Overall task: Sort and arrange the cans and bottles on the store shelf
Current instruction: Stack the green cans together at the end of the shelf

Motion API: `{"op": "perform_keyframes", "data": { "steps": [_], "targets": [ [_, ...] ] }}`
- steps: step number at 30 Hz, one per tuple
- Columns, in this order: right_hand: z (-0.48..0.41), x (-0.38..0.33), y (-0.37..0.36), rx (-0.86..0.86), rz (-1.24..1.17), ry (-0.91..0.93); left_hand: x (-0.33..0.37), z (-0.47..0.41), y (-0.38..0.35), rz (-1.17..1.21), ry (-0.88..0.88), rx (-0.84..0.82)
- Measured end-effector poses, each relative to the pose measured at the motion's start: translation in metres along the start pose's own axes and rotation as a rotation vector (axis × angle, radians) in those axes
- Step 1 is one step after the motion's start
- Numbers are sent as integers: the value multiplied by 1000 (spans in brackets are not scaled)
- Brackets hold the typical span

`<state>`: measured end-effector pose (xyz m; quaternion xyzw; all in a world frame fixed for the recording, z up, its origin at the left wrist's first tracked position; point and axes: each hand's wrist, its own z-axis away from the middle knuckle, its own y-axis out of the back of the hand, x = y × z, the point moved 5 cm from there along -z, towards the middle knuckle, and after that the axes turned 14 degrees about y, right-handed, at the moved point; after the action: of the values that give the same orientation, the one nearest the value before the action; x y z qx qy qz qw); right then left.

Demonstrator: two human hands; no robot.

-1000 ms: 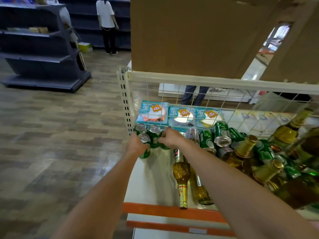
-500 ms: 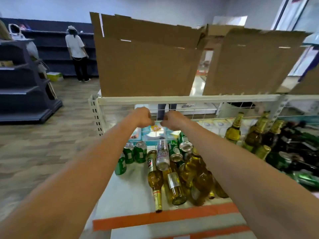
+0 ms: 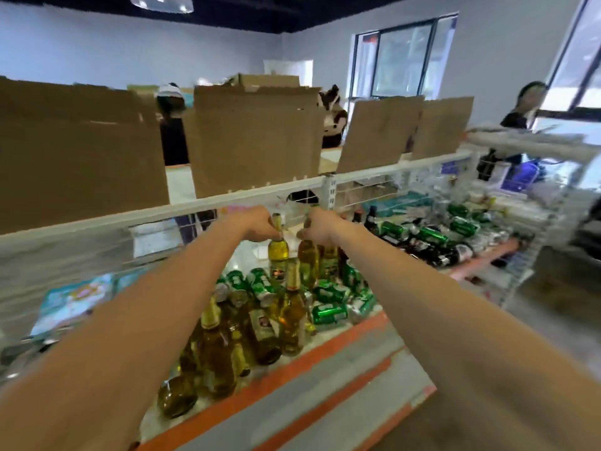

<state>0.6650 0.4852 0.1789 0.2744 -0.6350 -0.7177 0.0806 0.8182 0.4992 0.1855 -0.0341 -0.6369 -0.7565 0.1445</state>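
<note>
Yellow bottle (image 3: 278,253) and neighbour bottle (image 3: 308,260) are standing upright at the shelf (image 3: 325,382) back, with the left hand (image 3: 257,224) and right hand (image 3: 320,227) each clamping a neck. Both hands are coming off last second's cans, so sorting is seemingly moving to bottles.

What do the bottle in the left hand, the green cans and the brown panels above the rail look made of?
Bottle: probably clear glass, glossy, yellow liquid showing through. Green cans: likely aluminium, shiny printed sides, silvery ends. Brown panels: matt cardboard, by the fold lines and ragged edges.
</note>
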Motion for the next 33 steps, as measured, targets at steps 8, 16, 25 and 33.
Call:
{"op": "perform_keyframes", "data": {
  "steps": [8,16,25,33],
  "targets": [
    [136,203,46,13,5,-211,243,7,-82,-98,-227,-83],
    [218,359,62,80,2,-404,407,-1,-141,-143,-381,-131],
    [216,495,66,59,-4,-514,531,-72,-192,-154,-475,-156],
    [123,620,88,15,13,-579,615,-204,-205,-153,-447,-169]
  ]
}}
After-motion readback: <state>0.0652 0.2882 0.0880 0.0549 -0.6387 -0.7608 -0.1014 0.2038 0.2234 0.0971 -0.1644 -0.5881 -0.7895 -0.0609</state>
